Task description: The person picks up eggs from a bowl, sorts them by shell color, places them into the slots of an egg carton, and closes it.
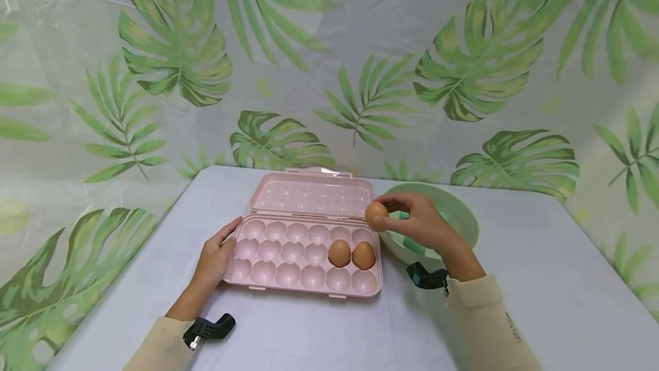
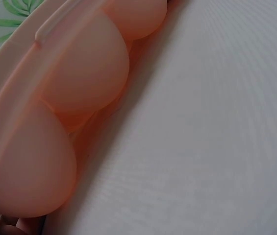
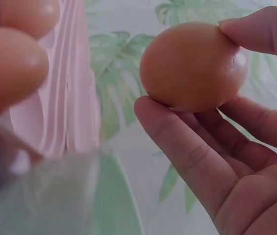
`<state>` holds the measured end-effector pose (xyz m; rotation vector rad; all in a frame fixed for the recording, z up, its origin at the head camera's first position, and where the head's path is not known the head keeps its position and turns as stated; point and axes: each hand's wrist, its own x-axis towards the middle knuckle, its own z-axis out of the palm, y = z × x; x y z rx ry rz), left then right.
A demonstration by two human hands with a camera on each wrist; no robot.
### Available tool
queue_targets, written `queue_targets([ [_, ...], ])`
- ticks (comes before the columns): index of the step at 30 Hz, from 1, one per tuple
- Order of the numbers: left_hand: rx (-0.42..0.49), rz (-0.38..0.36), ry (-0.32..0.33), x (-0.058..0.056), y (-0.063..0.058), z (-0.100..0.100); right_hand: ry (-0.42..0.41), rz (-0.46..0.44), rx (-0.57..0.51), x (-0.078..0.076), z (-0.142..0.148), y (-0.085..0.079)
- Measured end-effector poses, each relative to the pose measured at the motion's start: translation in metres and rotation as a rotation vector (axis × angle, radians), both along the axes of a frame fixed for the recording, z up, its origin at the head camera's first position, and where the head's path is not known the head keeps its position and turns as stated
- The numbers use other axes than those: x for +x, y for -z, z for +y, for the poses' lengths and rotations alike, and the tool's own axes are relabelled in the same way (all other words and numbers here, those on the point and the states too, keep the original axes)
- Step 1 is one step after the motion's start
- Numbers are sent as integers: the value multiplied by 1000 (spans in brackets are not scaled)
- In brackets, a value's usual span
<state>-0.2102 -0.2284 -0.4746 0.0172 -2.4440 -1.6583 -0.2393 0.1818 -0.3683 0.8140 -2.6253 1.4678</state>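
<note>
Between the thumb and fingertips of my right hand [image 1: 419, 219] is a brown egg [image 1: 376, 216], pinched above the right back corner of a pink plastic egg box [image 1: 288, 273]. The right wrist view shows this egg [image 3: 192, 68] held up by the fingertips. Two brown eggs [image 1: 339, 253] sit side by side in the middle row toward the right end; the other cups hold none. My left hand [image 1: 213, 259] grips the box's left end. Rounded cup undersides [image 2: 84, 68] show close up in the left wrist view, with a bit of finger in the bottom left corner.
A light green bowl [image 1: 467, 222] stands right of the box, partly behind my right hand, with green showing inside. The box's hinged lid [image 1: 311, 194] lies open toward the back. A leaf-patterned sheet [image 1: 360, 45] hangs behind the white table [image 1: 319, 336].
</note>
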Motion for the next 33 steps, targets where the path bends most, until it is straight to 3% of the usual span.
queue_targets([
  [16, -6, 14, 8, 2, 2, 2, -57, -31, -80, -1, -42, 4],
  [24, -8, 13, 6, 2, 1, 1, -86, -86, -167, -4, -56, 8],
  [33, -9, 4, 0, 2, 1, 1, -95, -159, -178, -5, -74, 18],
])
